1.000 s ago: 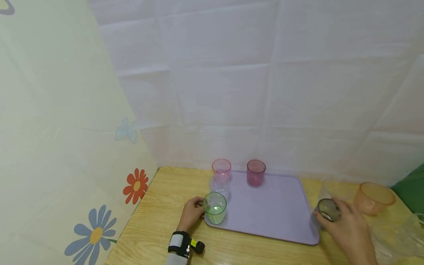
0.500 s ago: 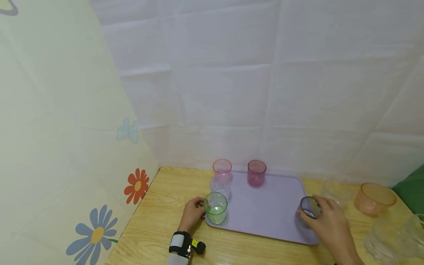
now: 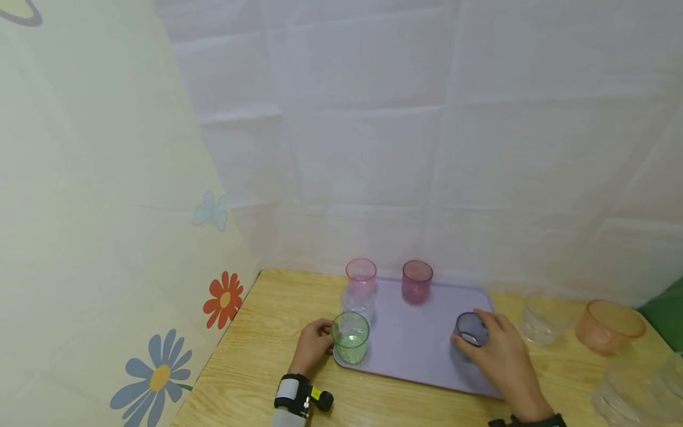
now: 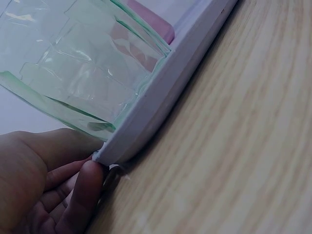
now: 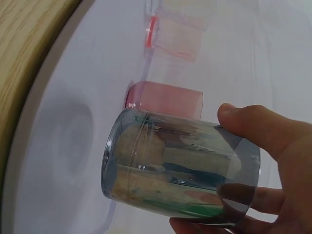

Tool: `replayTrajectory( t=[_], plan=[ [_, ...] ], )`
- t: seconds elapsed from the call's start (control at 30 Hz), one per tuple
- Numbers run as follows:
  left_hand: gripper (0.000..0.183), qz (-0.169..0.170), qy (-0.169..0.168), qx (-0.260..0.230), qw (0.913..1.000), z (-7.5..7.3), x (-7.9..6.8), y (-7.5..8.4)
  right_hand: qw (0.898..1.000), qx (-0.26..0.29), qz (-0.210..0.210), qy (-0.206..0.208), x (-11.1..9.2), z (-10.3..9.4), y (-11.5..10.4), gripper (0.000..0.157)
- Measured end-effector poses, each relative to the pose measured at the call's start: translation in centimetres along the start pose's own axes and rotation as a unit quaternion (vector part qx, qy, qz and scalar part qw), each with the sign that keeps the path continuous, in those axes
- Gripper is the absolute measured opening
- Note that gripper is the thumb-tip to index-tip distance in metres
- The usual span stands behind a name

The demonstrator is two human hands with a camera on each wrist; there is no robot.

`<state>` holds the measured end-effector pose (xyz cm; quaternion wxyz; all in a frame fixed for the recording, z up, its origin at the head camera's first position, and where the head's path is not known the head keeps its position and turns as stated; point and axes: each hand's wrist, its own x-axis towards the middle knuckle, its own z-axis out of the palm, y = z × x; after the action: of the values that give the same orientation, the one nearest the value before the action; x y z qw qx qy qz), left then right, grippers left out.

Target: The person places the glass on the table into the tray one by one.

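Note:
My right hand (image 3: 500, 357) grips a smoky grey-blue clear tumbler (image 5: 180, 168) by its rim, fingers on one side and thumb on the other. The tumbler is held above the right part of a lilac tray (image 3: 413, 350), and its shadow falls on the tray apart from its base. At the tray's near left corner my left hand (image 3: 312, 346) pinches the rim between thumb and finger, as the left wrist view shows. Right beside that hand stands a green tumbler (image 3: 351, 341). Behind it on the tray are a clear tumbler (image 3: 356, 303), a pink one (image 3: 361, 277) and a plum one (image 3: 417, 283).
To the right of the tray, a clear glass (image 3: 540, 323), an orange bowl-like glass (image 3: 608, 327) and more clear glassware (image 3: 621, 394) stand on the wooden table (image 3: 283, 302). A white sheet (image 3: 347, 148) hangs behind, and a flowered one (image 3: 107, 207) closes off the left.
My right hand has carried the grey tumbler leftward from beyond the tray's right edge to over the tray. The left hand has stayed at the tray corner.

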<state>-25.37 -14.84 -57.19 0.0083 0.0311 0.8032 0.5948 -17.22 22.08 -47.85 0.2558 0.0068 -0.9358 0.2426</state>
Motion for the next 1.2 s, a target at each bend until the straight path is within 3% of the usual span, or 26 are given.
replayTrajectory(
  t=[0.57,1.2],
  plan=[
    [0.02,-0.001,-0.001,0.005,1.0,0.0,0.0,0.1,0.999,0.022,-0.046,0.003,1.7,2.5,-1.7,0.074],
    [0.02,0.0,0.004,0.007,1.0,0.1,-0.1,0.0,0.997,0.049,-0.04,-0.033,3.1,4.5,-3.0,0.074]
  ],
)
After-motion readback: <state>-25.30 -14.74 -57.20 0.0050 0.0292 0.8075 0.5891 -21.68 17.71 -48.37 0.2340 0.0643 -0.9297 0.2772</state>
